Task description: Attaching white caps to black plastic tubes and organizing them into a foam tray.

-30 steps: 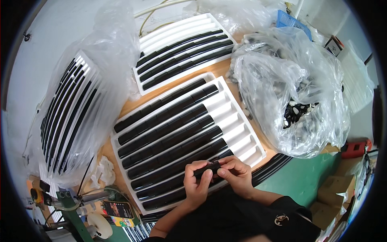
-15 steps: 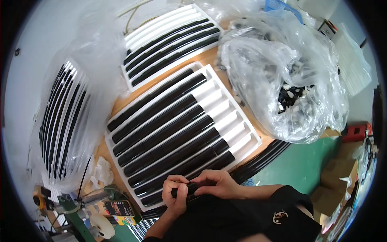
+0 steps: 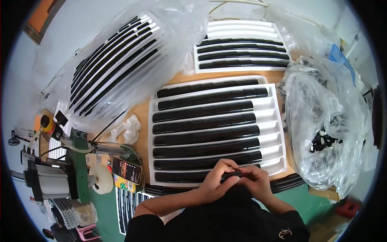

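Observation:
Close to my body, at the front edge of a white slotted tray (image 3: 278, 155), both hands meet on a small black piece (image 3: 231, 175). My left hand (image 3: 217, 180) is closed round its left end, thumb and fingers pressed together. At the other end the fingers of my right hand (image 3: 256, 182) pinch it. Fingers cover much of the piece, so its full shape is hidden. Behind my hands, rows of glossy black tubular pieces (image 3: 205, 131) lie end to end in the tray's slots; most rows stop short of the right end, leaving white slot showing.
A second white tray (image 3: 242, 28) with black rows stands behind. Trays under clear plastic (image 3: 117, 60) lean at far left. At right sits a clear plastic bag (image 3: 326, 105) of small black and white parts. A machine with a pale roller (image 3: 100, 178), a phone (image 3: 127, 171) and crumpled tissue (image 3: 131, 128) are left.
The view has swung, so the trays appear more level and the bag sits lower at right. Both hands still hold the small black piece, their grip slightly shifted.

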`<act>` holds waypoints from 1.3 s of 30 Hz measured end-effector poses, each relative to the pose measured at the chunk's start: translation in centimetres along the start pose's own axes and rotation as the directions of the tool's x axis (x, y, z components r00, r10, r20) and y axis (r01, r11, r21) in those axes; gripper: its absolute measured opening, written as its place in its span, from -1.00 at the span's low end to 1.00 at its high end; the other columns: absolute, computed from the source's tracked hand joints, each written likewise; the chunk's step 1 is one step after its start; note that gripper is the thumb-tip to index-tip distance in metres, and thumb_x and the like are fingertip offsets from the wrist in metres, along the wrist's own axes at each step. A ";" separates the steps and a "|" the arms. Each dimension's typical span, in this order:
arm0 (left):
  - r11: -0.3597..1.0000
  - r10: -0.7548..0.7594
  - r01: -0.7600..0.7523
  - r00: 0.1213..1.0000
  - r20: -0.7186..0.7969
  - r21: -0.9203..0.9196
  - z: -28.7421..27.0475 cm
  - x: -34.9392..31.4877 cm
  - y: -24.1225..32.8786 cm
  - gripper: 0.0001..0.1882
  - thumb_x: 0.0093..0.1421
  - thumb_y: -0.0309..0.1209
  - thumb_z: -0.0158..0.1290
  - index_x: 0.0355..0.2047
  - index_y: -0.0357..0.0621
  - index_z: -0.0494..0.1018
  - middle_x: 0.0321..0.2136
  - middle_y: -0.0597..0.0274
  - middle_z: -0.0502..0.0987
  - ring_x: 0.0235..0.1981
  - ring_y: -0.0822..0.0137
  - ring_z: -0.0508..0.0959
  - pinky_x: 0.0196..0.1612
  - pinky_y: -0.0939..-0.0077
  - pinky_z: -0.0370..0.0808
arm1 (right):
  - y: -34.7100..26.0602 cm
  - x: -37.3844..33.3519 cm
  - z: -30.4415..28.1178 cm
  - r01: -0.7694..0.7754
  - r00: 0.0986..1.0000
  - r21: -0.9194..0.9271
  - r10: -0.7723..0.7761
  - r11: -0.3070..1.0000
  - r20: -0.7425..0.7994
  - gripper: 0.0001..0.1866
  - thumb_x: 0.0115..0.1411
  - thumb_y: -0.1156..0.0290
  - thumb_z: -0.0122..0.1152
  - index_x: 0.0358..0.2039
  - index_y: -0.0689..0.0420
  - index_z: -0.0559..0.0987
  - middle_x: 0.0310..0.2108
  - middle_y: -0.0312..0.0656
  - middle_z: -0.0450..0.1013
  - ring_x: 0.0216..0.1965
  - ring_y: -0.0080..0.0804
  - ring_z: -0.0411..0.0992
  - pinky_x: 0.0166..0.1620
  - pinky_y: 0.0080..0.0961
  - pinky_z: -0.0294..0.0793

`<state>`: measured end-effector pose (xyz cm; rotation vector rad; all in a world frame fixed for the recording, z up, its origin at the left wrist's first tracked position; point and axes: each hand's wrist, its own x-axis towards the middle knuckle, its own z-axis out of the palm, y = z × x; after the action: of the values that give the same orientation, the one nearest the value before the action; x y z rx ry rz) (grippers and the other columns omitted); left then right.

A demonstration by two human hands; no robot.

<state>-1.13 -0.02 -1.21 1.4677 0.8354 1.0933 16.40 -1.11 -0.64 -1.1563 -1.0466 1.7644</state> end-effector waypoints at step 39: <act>0.464 0.401 0.163 0.838 -0.370 0.871 -17.2 46.4 -16.6 -0.61 -0.01 -0.12 0.14 -0.26 -0.08 0.40 -0.43 0.01 0.51 -0.29 0.00 0.45 -0.26 0.15 0.39 | -4.1 6.1 -12.5 0.141 0.794 -0.510 -0.404 0.849 -0.454 -0.70 0.09 0.64 0.11 -0.12 0.28 0.42 -0.24 -0.14 0.44 -0.36 -0.52 0.41 -0.24 -0.63 0.42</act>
<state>-0.89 51.63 -8.61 2.1312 1.9673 1.2694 27.05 8.67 -1.90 -1.5737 -1.2161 0.8704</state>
